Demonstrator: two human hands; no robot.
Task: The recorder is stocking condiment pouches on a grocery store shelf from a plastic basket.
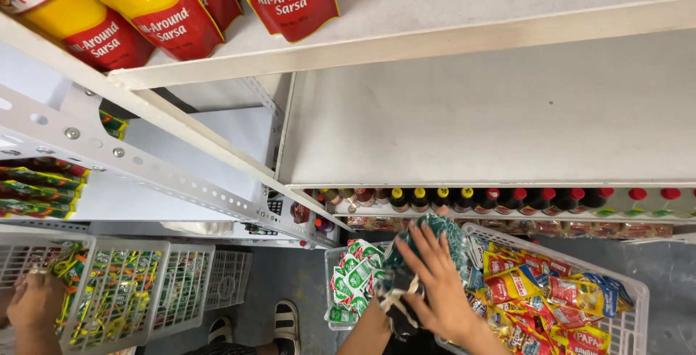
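Right grip [435, 282] atop teal cloth [435, 242]

The right hand [435, 282] reaches forward from the bottom edge of the view, back turned up, its fingers [424, 250] spread and stretched ahead, the forearm slanting in from below. The left hand [35, 303] sits low at the far left, curled into a loose fist with the knuckles up, its wrist running down out of view.
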